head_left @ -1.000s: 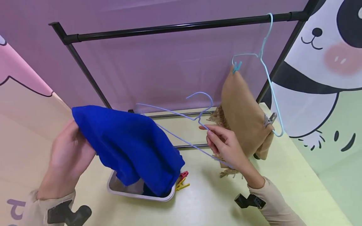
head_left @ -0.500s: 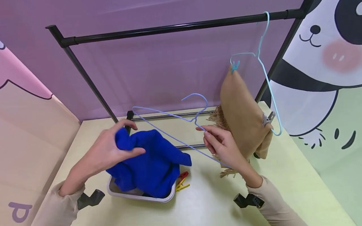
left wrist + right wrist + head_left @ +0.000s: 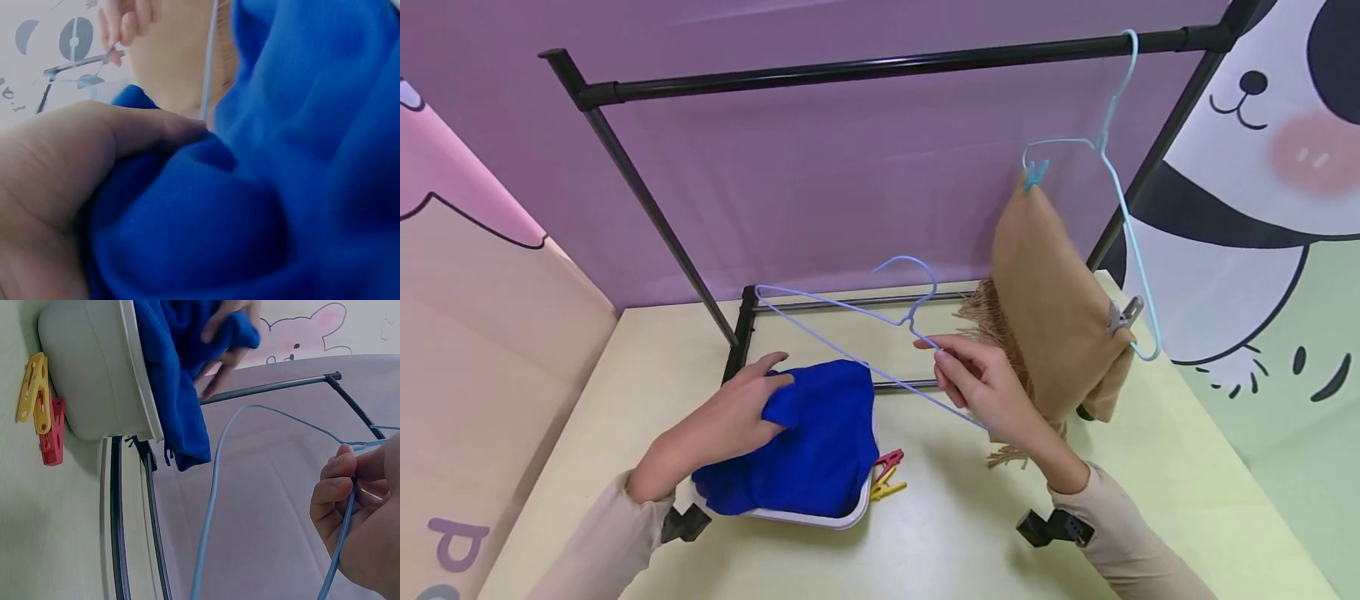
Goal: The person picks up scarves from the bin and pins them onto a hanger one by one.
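a pale yellow-green worktop (image 3: 955,533) carries a black tubular metal rack (image 3: 850,71), with a tan fringed cloth (image 3: 1048,308) hanging towards its right end. a deep-blue cloth (image 3: 823,442) lies heaped over a light grey, round-cornered plastic basin (image 3: 94,369), covering most of its mouth. a slim pale-turquoise hanger (image 3: 1126,208) hooks over the top bar and bears the tan cloth; a slim lavender hanger (image 3: 902,322) is held up near it. the left hand (image 3: 730,421) has its fingers round a bunched fold of the blue; the right hand (image 3: 981,379) pinches the lavender hanger's side. a yellow peg (image 3: 889,485) and a red peg (image 3: 891,460) lie just beside the basin.
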Demonstrator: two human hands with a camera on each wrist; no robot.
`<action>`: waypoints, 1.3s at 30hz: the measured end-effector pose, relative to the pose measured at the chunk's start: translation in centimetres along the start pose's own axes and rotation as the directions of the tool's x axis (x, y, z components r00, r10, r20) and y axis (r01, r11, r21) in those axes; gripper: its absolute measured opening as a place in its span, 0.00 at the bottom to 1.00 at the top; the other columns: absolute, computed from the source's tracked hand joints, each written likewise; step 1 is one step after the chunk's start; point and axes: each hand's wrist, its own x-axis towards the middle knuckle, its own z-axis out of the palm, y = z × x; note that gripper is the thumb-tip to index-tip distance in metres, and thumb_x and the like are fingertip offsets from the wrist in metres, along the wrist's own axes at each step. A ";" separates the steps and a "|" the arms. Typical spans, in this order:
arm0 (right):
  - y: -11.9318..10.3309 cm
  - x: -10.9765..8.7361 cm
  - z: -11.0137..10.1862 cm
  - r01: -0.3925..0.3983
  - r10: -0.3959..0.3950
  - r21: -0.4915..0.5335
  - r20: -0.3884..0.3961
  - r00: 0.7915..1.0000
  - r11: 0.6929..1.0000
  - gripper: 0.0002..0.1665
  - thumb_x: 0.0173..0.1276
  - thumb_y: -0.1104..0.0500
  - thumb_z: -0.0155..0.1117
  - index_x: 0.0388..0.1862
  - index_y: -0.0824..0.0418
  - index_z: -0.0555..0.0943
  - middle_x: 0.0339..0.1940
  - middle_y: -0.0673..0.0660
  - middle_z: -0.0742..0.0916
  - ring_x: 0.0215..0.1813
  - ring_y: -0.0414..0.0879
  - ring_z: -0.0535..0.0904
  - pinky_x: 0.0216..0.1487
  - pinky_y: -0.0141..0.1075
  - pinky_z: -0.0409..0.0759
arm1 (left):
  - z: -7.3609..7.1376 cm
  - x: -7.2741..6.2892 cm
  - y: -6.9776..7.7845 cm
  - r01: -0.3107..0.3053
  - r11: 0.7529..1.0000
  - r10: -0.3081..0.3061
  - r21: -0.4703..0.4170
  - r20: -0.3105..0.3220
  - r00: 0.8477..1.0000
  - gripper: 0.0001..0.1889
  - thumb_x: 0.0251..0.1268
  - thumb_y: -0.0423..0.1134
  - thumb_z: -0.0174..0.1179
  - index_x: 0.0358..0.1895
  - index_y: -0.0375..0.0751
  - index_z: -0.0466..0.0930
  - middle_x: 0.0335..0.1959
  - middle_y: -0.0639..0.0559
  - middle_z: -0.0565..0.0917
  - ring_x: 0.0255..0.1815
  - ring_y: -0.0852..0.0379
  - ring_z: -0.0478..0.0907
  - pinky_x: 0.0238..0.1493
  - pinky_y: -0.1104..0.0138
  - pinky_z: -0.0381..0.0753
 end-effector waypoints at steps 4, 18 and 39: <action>0.5 -0.3 0.1 0.009 -0.009 0.021 -0.004 1.000 1.000 0.15 0.79 0.65 0.50 0.55 0.63 0.82 0.22 0.58 0.76 0.16 0.44 0.65 0.16 0.34 0.63 | 1.8 1.4 0.0 0.047 0.999 -0.047 -0.017 0.002 0.999 0.24 0.61 0.29 0.64 0.60 0.27 0.70 0.58 0.32 0.76 0.55 0.38 0.77 0.56 0.46 0.78; 0.7 -0.7 0.3 0.037 -0.046 -0.141 -0.061 0.997 0.989 0.16 0.77 0.61 0.57 0.59 0.53 0.83 0.18 0.48 0.68 0.18 0.42 0.60 0.18 0.35 0.61 | 0.5 -0.1 1.6 -0.163 0.986 0.154 -0.024 -0.215 0.964 0.22 0.54 0.24 0.58 0.55 0.36 0.81 0.48 0.49 0.84 0.48 0.52 0.82 0.47 0.57 0.83; -1.7 3.1 2.6 0.243 -0.248 -0.224 0.009 0.969 0.944 0.19 0.75 0.67 0.57 0.61 0.57 0.82 0.14 0.44 0.65 0.15 0.37 0.57 0.20 0.32 0.61 | -12.0 -3.6 6.8 -0.537 0.741 -0.037 -0.403 -0.823 0.567 0.18 0.60 0.20 0.46 0.47 0.26 0.83 0.42 0.42 0.86 0.41 0.51 0.81 0.46 0.67 0.76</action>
